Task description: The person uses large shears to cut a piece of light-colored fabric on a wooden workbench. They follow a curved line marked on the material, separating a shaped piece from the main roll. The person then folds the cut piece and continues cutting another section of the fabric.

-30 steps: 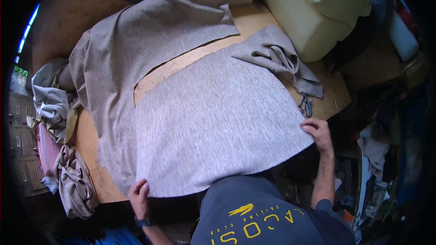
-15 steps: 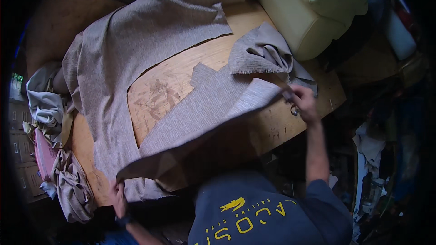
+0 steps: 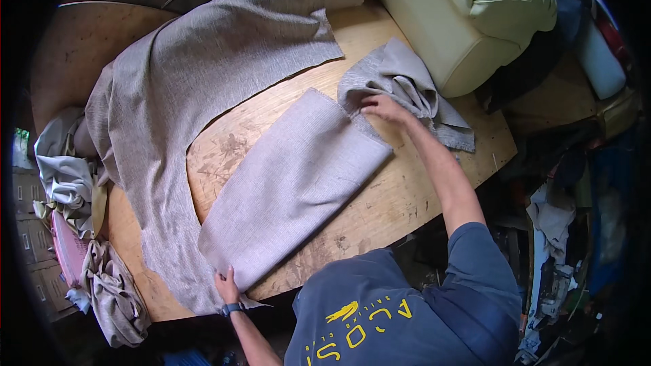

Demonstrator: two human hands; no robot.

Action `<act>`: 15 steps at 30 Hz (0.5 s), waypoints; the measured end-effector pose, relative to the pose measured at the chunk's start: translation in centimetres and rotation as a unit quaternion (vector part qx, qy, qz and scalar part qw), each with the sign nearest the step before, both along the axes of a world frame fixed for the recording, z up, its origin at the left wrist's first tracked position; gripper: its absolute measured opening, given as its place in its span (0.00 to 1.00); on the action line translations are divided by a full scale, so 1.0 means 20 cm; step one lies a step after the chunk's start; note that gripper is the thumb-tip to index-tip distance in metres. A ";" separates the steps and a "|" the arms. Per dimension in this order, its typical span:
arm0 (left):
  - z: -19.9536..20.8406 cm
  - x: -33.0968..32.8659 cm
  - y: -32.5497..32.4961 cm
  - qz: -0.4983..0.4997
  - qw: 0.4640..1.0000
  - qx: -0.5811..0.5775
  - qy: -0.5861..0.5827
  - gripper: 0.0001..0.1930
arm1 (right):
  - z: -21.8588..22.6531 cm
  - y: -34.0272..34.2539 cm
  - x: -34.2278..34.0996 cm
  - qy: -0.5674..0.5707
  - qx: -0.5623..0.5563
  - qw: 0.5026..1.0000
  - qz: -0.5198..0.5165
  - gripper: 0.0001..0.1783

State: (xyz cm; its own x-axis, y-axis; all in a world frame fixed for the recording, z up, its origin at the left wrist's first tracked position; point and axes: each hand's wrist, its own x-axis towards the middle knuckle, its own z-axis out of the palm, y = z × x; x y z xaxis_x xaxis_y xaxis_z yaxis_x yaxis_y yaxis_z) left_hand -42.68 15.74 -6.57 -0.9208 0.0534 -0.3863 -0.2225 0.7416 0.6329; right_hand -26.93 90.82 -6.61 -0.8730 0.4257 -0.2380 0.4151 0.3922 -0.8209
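A grey-beige woven fabric piece (image 3: 291, 183) lies folded over in a long slanting strip on the plywood table. My left hand (image 3: 228, 289) rests at its near left corner, thumb and finger apart. At the strip's far right end, my right hand (image 3: 388, 110) has its fingers drawn together on the cloth edge. Just beside those fingers sits a crumpled piece of the same fabric (image 3: 407, 81) with a frayed edge. A larger fabric length (image 3: 224, 54) spreads from a roll at the far side down along the left. What lies beneath my right palm is hidden.
A pale green padded upholstered piece (image 3: 468, 20) stands at the far right on the plywood table (image 3: 234, 142). White cloth (image 3: 64, 169), a pink item (image 3: 70, 230) and bunched fabric (image 3: 115, 291) hang at the left edge. Cluttered scraps (image 3: 553, 224) lie to the right.
The raised fabric flap has been laid down away from me, folded over. My right hand moved left and farther away; my left moved right. The metal ring seen at my right hand no longer shows.
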 end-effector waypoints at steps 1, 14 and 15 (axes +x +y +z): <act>0.00 0.06 -0.05 0.011 1.000 -0.011 0.001 0.26 | 0.02 0.05 -0.05 -0.013 -0.012 1.000 -0.012 0.27; -0.03 0.17 -0.10 0.056 0.997 -0.053 -0.010 0.16 | 0.13 -0.32 0.15 -0.151 0.172 0.973 -0.039 0.22; -0.08 0.16 -0.14 0.071 0.996 -0.048 -0.020 0.15 | 0.10 -0.40 0.23 -0.122 0.169 0.977 -0.035 0.21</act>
State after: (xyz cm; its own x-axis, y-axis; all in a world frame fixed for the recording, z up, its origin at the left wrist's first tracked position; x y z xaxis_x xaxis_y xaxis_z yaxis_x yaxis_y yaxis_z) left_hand -39.56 12.95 -8.22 -0.9004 -0.1153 -0.4196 -0.3527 0.7580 0.5486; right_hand -22.37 82.76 -4.55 -0.7739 0.5721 -0.2715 0.6176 0.5873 -0.5231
